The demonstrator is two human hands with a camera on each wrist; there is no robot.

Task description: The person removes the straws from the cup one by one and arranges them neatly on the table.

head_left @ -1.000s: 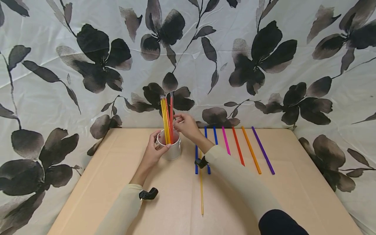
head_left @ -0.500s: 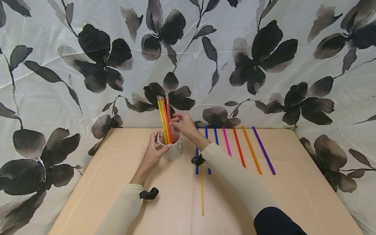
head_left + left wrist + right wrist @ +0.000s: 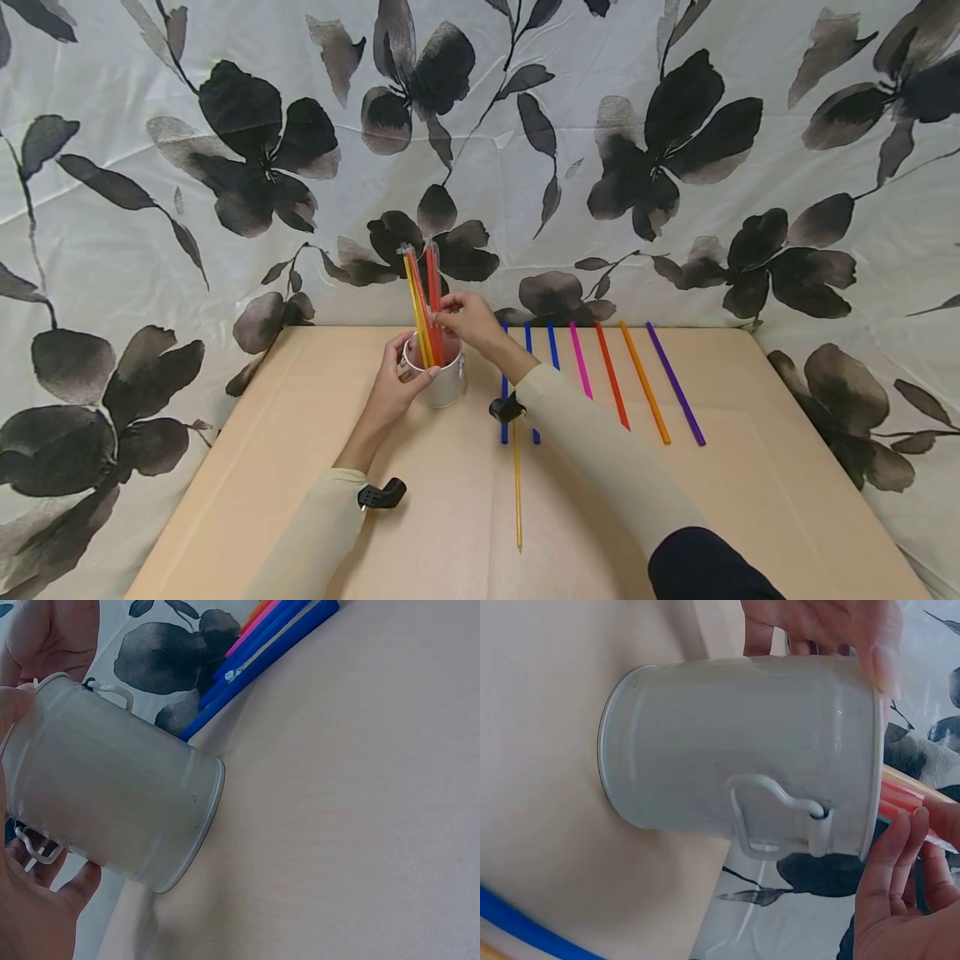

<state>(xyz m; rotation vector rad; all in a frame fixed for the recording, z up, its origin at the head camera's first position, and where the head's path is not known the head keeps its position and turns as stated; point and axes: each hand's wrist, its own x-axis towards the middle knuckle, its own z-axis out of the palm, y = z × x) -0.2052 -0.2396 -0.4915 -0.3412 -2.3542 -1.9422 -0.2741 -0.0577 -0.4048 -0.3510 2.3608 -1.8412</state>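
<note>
A small white metal pail point(image 3: 446, 390) with loop handles at its sides stands upright on the table, holding yellow pencils point(image 3: 414, 292) and red sticks point(image 3: 433, 271). My left hand point(image 3: 397, 375) grips the pail at its rim, fingers on the outer left side and thumb at the front. At the right of the rim, my right hand point(image 3: 474, 323) pinches a red stick inside the pail. In the right wrist view, its thumb and fingers meet around the red sticks point(image 3: 900, 799) just beyond the pail's point(image 3: 742, 727) mouth.
Several coloured sticks lie in a row to the right: blue point(image 3: 553, 346), pink point(image 3: 581, 360), red point(image 3: 612, 375), orange point(image 3: 645, 382) and purple point(image 3: 675, 383). A yellow pencil point(image 3: 517, 500) lies under the right forearm. Floral cloth point(image 3: 525, 167) hangs behind the table point(image 3: 450, 517).
The right hand first moved slightly left towards the sticks. The red sticks' tops have since spread right, away from the yellow pencils. The left hand and pail stay in place.
</note>
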